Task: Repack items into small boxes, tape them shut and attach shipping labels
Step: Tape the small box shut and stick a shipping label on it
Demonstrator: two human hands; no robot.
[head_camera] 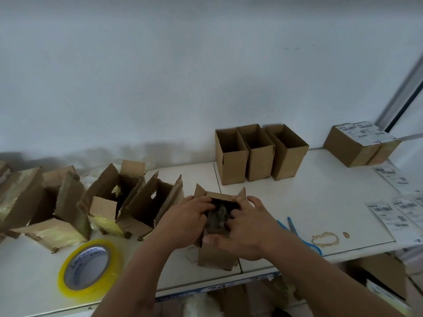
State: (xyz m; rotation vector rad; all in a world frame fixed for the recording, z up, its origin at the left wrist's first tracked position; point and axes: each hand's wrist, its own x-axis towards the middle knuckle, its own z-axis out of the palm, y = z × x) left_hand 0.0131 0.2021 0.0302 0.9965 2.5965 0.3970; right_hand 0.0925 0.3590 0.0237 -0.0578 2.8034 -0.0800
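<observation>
Centrally, one small open box (215, 252), flaps up, standing at the near edge of the white table (320, 202). Inside its mouth: a dark item (217, 219), details too dim to tell. Both my hands are at that opening. My left hand (185, 219) has its fingers curled down onto the item from the left; my right hand (249, 227) curls its fingers onto the item from the right, thumb pressed on the box's near wall.

Left of it: a row of torn, opened cartons (128, 200) with yellowish tape remnants. Near left: a tape roll (88, 267), lying flat. Behind: three empty upright boxes (258, 152), side by side. Far right: a labelled sealed box (357, 143). Right edge: loose shipping labels (398, 213). Just right of my right wrist: blue-handled scissors (297, 232).
</observation>
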